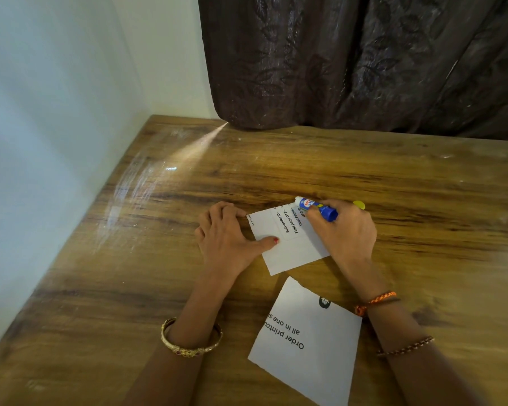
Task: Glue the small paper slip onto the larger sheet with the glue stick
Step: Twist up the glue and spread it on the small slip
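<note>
Nearest, the larger sheet (307, 344) is lying spare on the worktop (159, 273); left hand (229, 235) is flattening the slip (288, 244), fingers spread, steadying it while right-hand (345, 232) fingers are curling around the glue stick (317, 208).

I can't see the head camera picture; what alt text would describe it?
A right hand rubs a blue glue stick on a printed paper slip, which the left hand pins to a wooden table. Another printed sheet lies nearer, between the forearms.

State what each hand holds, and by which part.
The right hand grips the glue stick around its blue lower barrel. The left hand holds nothing; it presses the paper slip flat.
</note>
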